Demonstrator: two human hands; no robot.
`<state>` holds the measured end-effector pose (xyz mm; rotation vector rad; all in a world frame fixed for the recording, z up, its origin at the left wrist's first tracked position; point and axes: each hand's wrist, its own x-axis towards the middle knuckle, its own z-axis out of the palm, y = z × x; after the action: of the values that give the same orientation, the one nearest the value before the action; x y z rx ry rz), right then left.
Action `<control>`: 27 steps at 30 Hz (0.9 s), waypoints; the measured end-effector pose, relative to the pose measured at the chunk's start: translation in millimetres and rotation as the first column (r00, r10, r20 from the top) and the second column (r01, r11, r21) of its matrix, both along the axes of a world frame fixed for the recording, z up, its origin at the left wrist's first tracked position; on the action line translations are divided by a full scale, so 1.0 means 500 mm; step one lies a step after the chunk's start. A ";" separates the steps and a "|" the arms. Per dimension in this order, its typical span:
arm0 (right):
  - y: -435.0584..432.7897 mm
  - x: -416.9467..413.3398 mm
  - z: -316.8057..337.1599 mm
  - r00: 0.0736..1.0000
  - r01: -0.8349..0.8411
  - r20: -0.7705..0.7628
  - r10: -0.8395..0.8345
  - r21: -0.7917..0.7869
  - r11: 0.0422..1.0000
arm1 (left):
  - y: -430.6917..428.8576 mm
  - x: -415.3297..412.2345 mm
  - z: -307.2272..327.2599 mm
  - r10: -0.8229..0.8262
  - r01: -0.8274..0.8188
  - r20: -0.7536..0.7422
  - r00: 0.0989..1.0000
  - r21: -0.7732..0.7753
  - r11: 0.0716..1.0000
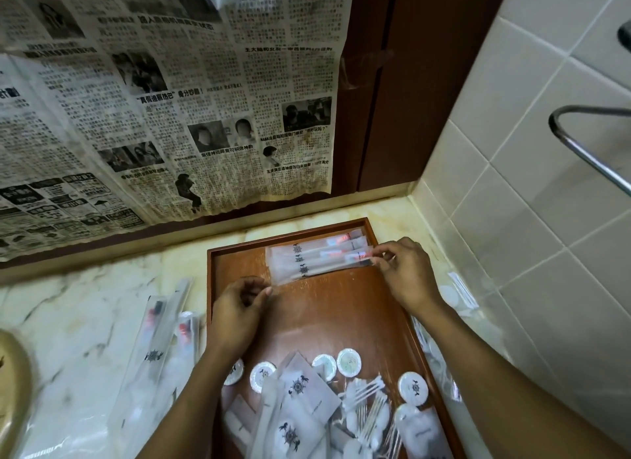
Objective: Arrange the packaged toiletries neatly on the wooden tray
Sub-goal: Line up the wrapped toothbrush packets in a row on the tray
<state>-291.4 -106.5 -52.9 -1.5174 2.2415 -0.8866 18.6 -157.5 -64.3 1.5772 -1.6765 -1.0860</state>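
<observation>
Hands at the far end of the brown wooden tray (pixel 327 318), both on one packet.
I see my left hand (pixel 239 310) and right hand (pixel 406 270) each pinching an end of the nearest long translucent toothbrush packet (pixel 321 270), which lies in the row by the tray's far rim; round white soap packets (pixel 416 387) are heaped at its near end.

The newspaper (pixel 211 82) carried Chinese print. Legible headlines included "真假迪丽热巴", "好玩吗?" and "10分满分"; the body text was too small to read. The sachets (pixel 309 395) and long packets (pixel 307 258) on the wooden tray (pixel 212 277) bore a ship's-wheel emblem, with any wording illegible.
</observation>
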 end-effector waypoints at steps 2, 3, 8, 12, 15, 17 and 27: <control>0.046 0.020 0.002 0.999 -0.029 0.023 0.028 0.009 1.000 | 0.035 0.012 0.006 -0.023 0.023 0.038 0.999 0.015 1.000; 0.070 0.030 0.001 0.998 -0.047 0.035 0.046 0.026 0.999 | 0.052 0.017 0.007 -0.047 0.045 0.057 0.997 0.022 0.999; 0.195 0.062 -0.007 0.991 -0.043 0.126 0.034 0.070 0.997 | 0.143 0.036 0.013 -0.321 0.312 0.271 0.907 0.078 0.947; 0.290 0.080 -0.010 0.989 -0.013 0.147 -0.003 0.108 0.994 | 0.206 0.032 0.022 -0.396 0.386 0.450 0.800 0.119 0.915; 0.341 0.107 -0.005 0.987 -0.044 0.157 0.021 0.142 0.989 | 0.241 0.031 0.029 -0.298 0.325 0.490 0.819 0.031 0.945; 0.363 0.130 -0.004 0.993 -0.051 0.114 0.036 0.129 0.990 | 0.256 0.041 0.027 -0.207 0.243 0.481 0.852 -0.013 0.970; 0.392 0.200 0.011 0.983 -0.103 0.156 0.092 0.065 0.993 | 0.266 0.086 0.043 -0.221 0.155 0.469 0.855 0.176 0.972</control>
<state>-191.3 89.6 -47.2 -1.4608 2.0503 -0.8520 61.3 -24.5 -42.7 1.9213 -2.1673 -0.9580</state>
